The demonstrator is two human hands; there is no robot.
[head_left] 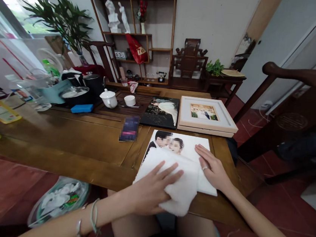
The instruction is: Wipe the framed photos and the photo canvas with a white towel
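A white photo panel (pixel 193 147) with a printed couple lies flat at the table's front edge. My left hand (pixel 157 185) rests on a white cloth (pixel 182 193), its fingers spread over it, and the cloth covers the panel's lower left part. Part of the cloth hangs over the near edge of the table. On the panel's right side, my right hand (pixel 210 164) lies flat with fingers stretched out, a ring on one finger. Behind the panel are a dark photo panel (pixel 161 111) and a framed photo (pixel 227 124) on top of another pale frame.
A phone (pixel 129 128) lies left of the panels. Further left are a lidded white cup (pixel 109 98), a blue sponge (pixel 82 108), a kettle (pixel 92 82) and a bottle (pixel 0 110). Below the table stands a lined waste bin (pixel 59 200). A wooden chair (pixel 272 112) is at right.
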